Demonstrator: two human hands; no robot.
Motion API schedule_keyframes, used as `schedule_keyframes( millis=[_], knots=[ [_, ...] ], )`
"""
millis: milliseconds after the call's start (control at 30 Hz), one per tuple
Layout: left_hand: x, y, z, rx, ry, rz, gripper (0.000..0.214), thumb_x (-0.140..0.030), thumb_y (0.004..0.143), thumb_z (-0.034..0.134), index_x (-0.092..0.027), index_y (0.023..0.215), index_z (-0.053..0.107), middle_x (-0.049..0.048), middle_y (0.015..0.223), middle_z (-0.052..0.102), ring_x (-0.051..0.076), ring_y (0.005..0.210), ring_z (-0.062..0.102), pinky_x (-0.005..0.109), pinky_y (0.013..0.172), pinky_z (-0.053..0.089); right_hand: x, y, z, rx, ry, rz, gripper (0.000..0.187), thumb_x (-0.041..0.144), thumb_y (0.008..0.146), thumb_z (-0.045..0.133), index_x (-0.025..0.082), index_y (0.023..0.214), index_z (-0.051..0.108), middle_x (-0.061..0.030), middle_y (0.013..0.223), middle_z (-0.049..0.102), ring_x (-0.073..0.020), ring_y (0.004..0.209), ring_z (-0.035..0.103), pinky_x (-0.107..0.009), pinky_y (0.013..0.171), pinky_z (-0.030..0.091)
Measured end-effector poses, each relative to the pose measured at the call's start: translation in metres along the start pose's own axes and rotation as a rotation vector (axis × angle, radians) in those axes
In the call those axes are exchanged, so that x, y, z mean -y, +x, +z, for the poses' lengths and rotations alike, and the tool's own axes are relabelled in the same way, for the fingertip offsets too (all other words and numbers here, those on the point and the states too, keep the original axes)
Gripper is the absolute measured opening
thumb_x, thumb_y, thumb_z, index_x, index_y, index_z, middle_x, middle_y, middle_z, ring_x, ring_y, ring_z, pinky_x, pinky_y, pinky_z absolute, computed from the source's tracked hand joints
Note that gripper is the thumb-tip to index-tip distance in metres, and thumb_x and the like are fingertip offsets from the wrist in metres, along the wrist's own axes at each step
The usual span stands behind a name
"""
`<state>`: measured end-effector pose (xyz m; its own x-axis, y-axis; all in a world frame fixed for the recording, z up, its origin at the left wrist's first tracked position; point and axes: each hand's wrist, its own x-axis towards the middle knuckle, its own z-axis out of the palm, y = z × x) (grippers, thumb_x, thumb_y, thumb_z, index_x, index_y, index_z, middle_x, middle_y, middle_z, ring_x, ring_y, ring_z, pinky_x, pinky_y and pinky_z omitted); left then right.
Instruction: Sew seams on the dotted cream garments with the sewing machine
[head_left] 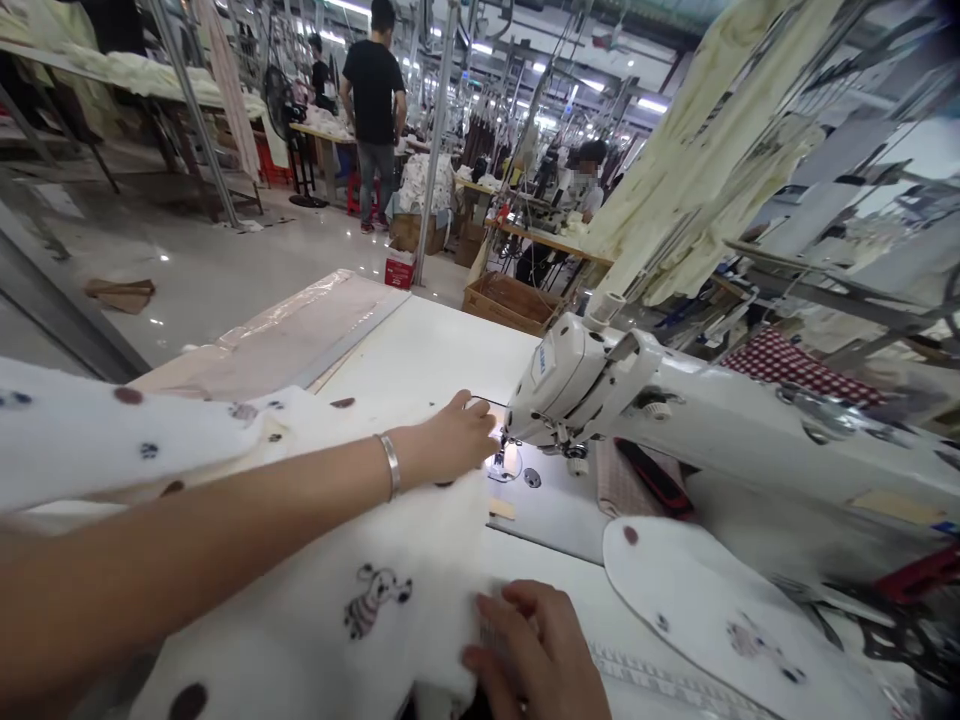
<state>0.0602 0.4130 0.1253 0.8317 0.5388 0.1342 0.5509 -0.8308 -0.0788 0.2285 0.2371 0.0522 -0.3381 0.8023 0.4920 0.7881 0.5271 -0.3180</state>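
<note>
My left hand [454, 440], with a silver bangle on the wrist, reaches across white fleece fabric [330, 590] printed with dots and little dogs. Its fingers lie flat on the cloth right at the needle of the white sewing machine [600, 385]. My right hand [536, 650] is at the bottom edge, fingers curled and pinching the near edge of the same fleece. A separate rounded piece of the printed fleece [712, 610] lies on the table to the right, below the machine's arm.
The white sewing table [420, 350] runs away to the left with a pale plastic-covered cloth [292, 335] on it. Cream fabric hangs on racks at right. A person in black stands far back; another sits at a machine. A wooden crate [510, 300] is on the floor.
</note>
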Motion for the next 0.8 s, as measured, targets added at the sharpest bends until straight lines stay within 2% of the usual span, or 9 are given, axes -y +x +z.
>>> schedule_keyframes(
  millis=[67, 167, 233, 300, 367, 467, 600, 733, 800],
  knots=[
    [-0.014, -0.001, 0.015, -0.05, -0.032, -0.142, 0.009, -0.009, 0.082, 0.052, -0.015, 0.083, 0.059, 0.012, 0.094, 0.059, 0.028, 0.093, 0.049, 0.041, 0.076, 0.037, -0.01, 0.0, 0.003, -0.021, -0.071, -0.108, 0.025, 0.024, 0.084, 0.056, 0.023, 0.109, 0.059, -0.0106, 0.111, 0.063, -0.0254, 0.095, 0.061, -0.038, 0.073, 0.054],
    [-0.036, -0.022, 0.025, -0.056, -0.145, -0.262, 0.009, -0.009, 0.083, 0.052, -0.014, 0.086, 0.058, 0.0101, 0.094, 0.059, 0.026, 0.086, 0.052, 0.038, 0.071, 0.041, -0.017, 0.0, 0.005, 0.026, -0.066, -0.24, 0.026, 0.021, 0.082, 0.057, 0.023, 0.108, 0.06, -0.005, 0.114, 0.066, -0.0249, 0.101, 0.059, -0.035, 0.072, 0.051],
    [-0.043, -0.039, 0.029, -0.055, -0.186, -0.216, 0.011, -0.019, 0.088, 0.052, -0.013, 0.094, 0.059, 0.0127, 0.11, 0.059, 0.027, 0.101, 0.052, 0.042, 0.085, 0.041, -0.019, 0.0, 0.004, 0.046, -0.028, -0.227, 0.024, 0.02, 0.082, 0.058, 0.024, 0.105, 0.062, -0.0018, 0.112, 0.068, -0.0229, 0.1, 0.059, -0.034, 0.073, 0.048],
    [-0.042, -0.054, 0.033, -0.078, -0.221, -0.138, 0.024, -0.029, 0.093, 0.048, -0.013, 0.109, 0.056, 0.0135, 0.13, 0.05, 0.027, 0.121, 0.043, 0.043, 0.102, 0.031, -0.019, 0.002, 0.0, 0.051, -0.007, -0.178, 0.02, 0.019, 0.081, 0.059, 0.025, 0.1, 0.062, 0.0006, 0.109, 0.069, -0.0216, 0.099, 0.059, -0.035, 0.078, 0.046],
    [-0.036, -0.062, 0.034, -0.084, -0.264, -0.085, 0.032, -0.034, 0.095, 0.044, -0.017, 0.121, 0.05, 0.01, 0.139, 0.044, 0.024, 0.129, 0.036, 0.041, 0.109, 0.024, -0.018, 0.008, -0.004, 0.069, -0.015, -0.213, 0.016, 0.021, 0.081, 0.06, 0.025, 0.097, 0.063, 0.0016, 0.109, 0.069, -0.0206, 0.099, 0.059, -0.034, 0.078, 0.045],
    [-0.029, -0.066, 0.032, -0.061, -0.285, -0.112, 0.034, -0.038, 0.095, 0.044, -0.018, 0.121, 0.052, 0.0085, 0.138, 0.047, 0.024, 0.127, 0.039, 0.042, 0.108, 0.025, -0.013, 0.019, -0.006, 0.052, -0.034, -0.322, 0.017, 0.028, 0.083, 0.061, 0.023, 0.099, 0.063, -0.0012, 0.112, 0.068, -0.0218, 0.104, 0.058, -0.035, 0.077, 0.044],
    [-0.031, -0.071, 0.03, -0.054, -0.289, -0.147, 0.042, -0.043, 0.095, 0.04, -0.017, 0.127, 0.048, 0.0105, 0.143, 0.042, 0.027, 0.132, 0.035, 0.048, 0.111, 0.02, -0.007, 0.026, -0.007, 0.033, -0.003, -0.34, 0.014, 0.029, 0.085, 0.058, 0.021, 0.096, 0.063, -0.0014, 0.102, 0.071, -0.0196, 0.096, 0.061, -0.034, 0.076, 0.044],
    [-0.046, -0.082, 0.024, -0.033, -0.373, -0.11, 0.044, -0.045, 0.09, 0.049, -0.021, 0.126, 0.048, 0.0082, 0.142, 0.044, 0.028, 0.131, 0.036, 0.051, 0.111, 0.02, -0.016, 0.03, -0.022, 0.175, 0.158, -0.462, 0.007, 0.028, 0.085, 0.061, 0.024, 0.091, 0.061, 0.0047, 0.088, 0.071, -0.0151, 0.088, 0.062, -0.028, 0.074, 0.045],
    [-0.056, -0.085, 0.021, -0.037, -0.406, -0.11, 0.041, -0.042, 0.086, 0.054, -0.021, 0.122, 0.051, 0.0084, 0.136, 0.049, 0.03, 0.126, 0.041, 0.054, 0.11, 0.021, -0.027, 0.04, -0.028, 0.253, 0.183, -0.398, 0.014, 0.017, 0.087, 0.052, 0.023, 0.097, 0.059, 0.0025, 0.083, 0.069, -0.0146, 0.083, 0.06, -0.028, 0.072, 0.045]
  ],
)
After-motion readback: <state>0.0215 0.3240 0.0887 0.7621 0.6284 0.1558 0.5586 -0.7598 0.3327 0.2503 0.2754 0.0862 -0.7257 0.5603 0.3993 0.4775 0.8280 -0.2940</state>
